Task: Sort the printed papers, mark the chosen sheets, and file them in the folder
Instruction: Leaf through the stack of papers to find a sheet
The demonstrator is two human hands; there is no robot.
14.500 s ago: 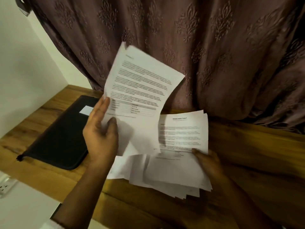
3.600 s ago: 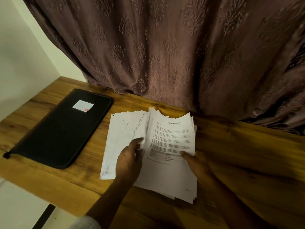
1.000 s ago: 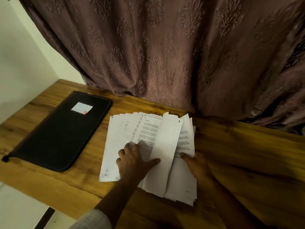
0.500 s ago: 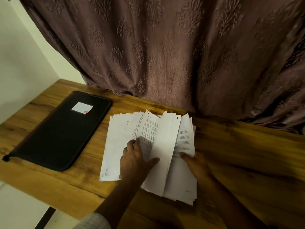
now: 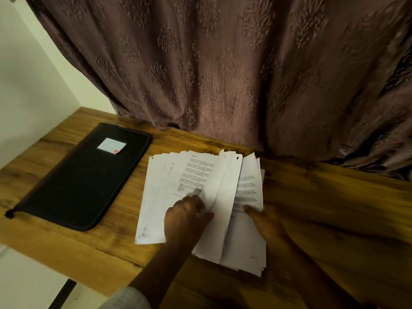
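A spread of printed white papers (image 5: 178, 175) lies on the wooden desk (image 5: 323, 208), fanned into a left pile and a right pile (image 5: 247, 241). Between them some sheets (image 5: 225, 192) stand curled up, blank side showing. My left hand (image 5: 186, 217) pinches these sheets at their lower edge, its curled fingers on the printed page and its thumb on the blank side. My right hand (image 5: 265, 221) rests flat on the right pile and holds it down. The black zipped folder (image 5: 82, 179) lies closed to the left of the papers, with a white label (image 5: 111, 145) on its cover.
A brown patterned curtain (image 5: 223, 74) hangs down to the desk's back edge just behind the papers. A pale wall (image 5: 33, 85) bounds the left side. The desk's front edge runs below the papers and folder.
Over the last second my left hand shifted slightly right and down on the fan, and the curled sheets leaned further left. My right hand and the folder have not moved.
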